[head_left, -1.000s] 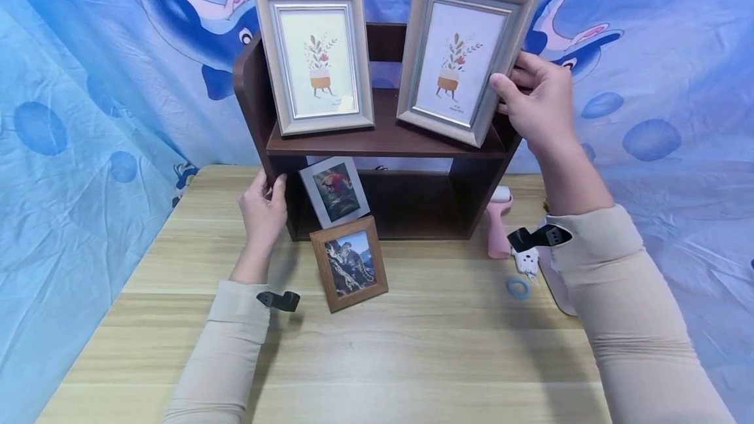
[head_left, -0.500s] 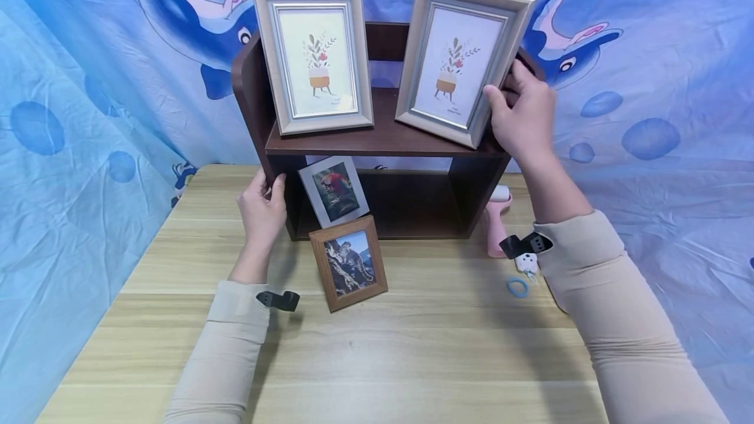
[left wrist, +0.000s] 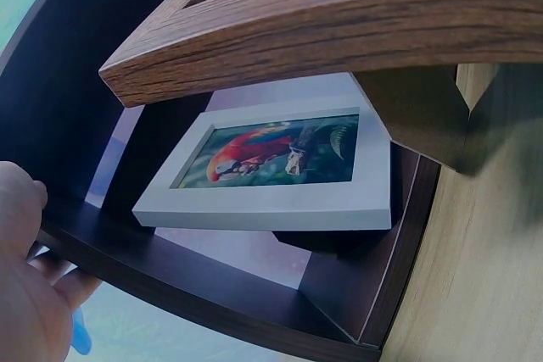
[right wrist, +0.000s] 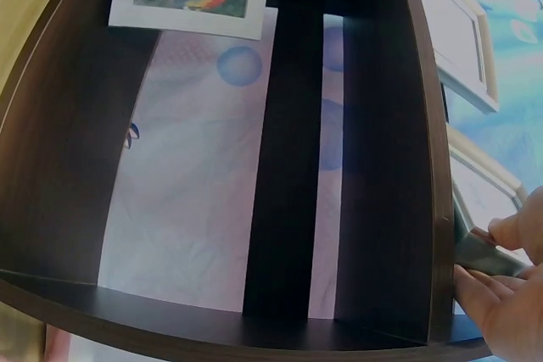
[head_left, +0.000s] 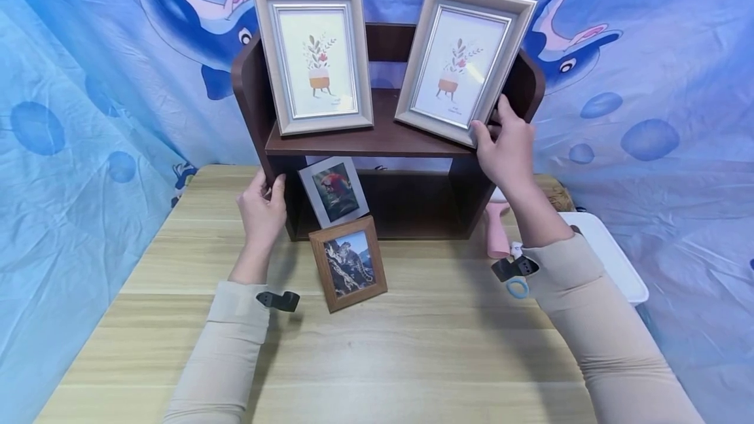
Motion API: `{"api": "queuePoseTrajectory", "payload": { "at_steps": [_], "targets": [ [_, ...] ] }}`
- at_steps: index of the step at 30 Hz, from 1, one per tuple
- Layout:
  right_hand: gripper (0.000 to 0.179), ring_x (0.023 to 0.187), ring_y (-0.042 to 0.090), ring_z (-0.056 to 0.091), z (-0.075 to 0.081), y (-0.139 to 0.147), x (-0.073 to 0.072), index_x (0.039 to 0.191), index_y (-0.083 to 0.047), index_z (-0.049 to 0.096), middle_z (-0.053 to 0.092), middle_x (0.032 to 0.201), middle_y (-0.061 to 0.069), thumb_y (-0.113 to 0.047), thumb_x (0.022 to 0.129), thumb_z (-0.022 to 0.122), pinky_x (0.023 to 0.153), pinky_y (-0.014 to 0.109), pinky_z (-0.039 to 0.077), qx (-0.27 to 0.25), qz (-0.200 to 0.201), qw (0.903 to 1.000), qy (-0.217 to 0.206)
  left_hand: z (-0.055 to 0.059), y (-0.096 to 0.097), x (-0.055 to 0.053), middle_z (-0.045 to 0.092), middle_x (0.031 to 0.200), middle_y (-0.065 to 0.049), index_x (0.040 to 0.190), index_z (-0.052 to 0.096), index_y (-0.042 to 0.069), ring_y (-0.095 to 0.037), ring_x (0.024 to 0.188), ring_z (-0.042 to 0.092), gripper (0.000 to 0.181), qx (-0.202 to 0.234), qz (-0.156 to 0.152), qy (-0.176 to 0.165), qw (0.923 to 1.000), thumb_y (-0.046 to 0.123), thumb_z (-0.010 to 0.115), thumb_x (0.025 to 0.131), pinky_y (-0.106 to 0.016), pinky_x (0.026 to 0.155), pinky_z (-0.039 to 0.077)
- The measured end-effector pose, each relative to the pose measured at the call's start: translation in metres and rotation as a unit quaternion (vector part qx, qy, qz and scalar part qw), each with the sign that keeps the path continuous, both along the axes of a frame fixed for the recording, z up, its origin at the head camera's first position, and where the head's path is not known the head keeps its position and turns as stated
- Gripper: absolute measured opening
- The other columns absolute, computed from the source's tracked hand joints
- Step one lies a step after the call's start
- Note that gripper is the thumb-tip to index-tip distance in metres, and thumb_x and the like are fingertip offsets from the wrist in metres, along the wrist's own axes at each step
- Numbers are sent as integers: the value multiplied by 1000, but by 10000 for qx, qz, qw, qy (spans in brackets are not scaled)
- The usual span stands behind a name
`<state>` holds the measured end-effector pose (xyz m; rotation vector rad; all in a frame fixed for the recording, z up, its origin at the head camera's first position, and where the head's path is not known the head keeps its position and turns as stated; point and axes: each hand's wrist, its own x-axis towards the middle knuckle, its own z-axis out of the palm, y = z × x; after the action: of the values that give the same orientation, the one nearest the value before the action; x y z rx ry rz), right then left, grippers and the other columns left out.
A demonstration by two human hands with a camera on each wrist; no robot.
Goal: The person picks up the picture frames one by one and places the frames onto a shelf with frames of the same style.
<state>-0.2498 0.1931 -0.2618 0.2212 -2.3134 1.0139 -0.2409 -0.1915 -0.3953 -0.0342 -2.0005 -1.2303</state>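
A dark brown two-tier shelf stands at the back of the table. My left hand grips its left side panel, thumb in front and fingers behind. On the top tier, at the right, a beige picture frame with a potted-plant print leans turned inward. My right hand pinches its lower right edge between thumb and fingers. A matching beige picture frame stands upright at the left of that tier. Below, a white frame with a parrot sits in the lower compartment.
A wooden frame with a leopard picture stands on the table before the white one. Right of the shelf lie a pink lint roller, a blue ring and a white tray, partly behind my right sleeve.
My right hand has slid down the right beige frame's side to its lower corner. That frame's top has shifted slightly down and turned. My left hand has stayed put.
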Motion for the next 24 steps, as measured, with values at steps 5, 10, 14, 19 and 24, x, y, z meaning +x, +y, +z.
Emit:
{"api": "queuePoseTrajectory", "payload": {
  "at_steps": [5,10,14,19,24],
  "targets": [
    [51,113,34,66,2,3,0,150,1,43,65,128,26,-12,102,57,95,49,55,203,-46,9997,-149,0,0,0,75,103,-19,106,71,-3,-29,92,73,15,-1,-3,42,10000,9,65,99,-4,71,48],
    [48,120,35,62,4,4,3,149,-2,43,62,133,26,-13,104,54,99,51,52,293,26,9991,-302,0,0,1,75,104,-18,106,71,-3,-29,91,73,15,-28,18,55,10000,8,65,98,-8,73,51],
    [48,122,37,60,4,4,3,150,-3,42,62,132,27,-14,104,54,101,52,49,386,-17,9988,-308,1,0,1,76,104,-17,108,71,-2,-29,93,73,16,-68,53,25,10000,10,65,99,-9,72,51],
    [51,123,43,57,2,5,1,152,-2,39,62,130,29,-16,105,53,104,55,44,555,-111,9979,-318,0,0,0,76,103,-17,109,71,-1,-29,93,73,17,-99,91,10,9999,12,65,100,-5,69,46],
    [49,121,43,58,0,5,0,150,-2,41,63,128,28,-15,105,53,102,55,46,553,-30,9983,-182,-1,-1,0,76,103,-17,109,71,-2,-31,93,73,17,-34,71,92,9999,10,65,99,-2,69,45]
  ]
}}
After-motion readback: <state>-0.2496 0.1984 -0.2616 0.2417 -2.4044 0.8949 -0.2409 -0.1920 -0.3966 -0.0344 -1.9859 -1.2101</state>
